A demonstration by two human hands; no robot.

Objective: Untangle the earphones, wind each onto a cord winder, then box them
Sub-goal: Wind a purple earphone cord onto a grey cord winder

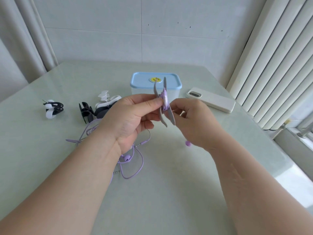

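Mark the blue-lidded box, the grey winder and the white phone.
blue-lidded clear plastic box (pixel 144 81): head view, lid top
grey cord winder (pixel 171 116): head view, lower wing
white rectangular phone (pixel 214 101): head view, back panel

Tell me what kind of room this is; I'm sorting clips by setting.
Probably a home: a pale table set against a tiled wall, with a radiator by the window.

A pale green table (pixel 169 192) with a glossy top fills the lower view and meets a wall (pixel 135 31) of large white tiles with a few dark specks. A light curtain (pixel 22 39) hangs at the left. At the right hang white vertical blinds (pixel 274 65), and beyond them daylight comes through a window (pixel 303 138) and glares on the table's right edge.
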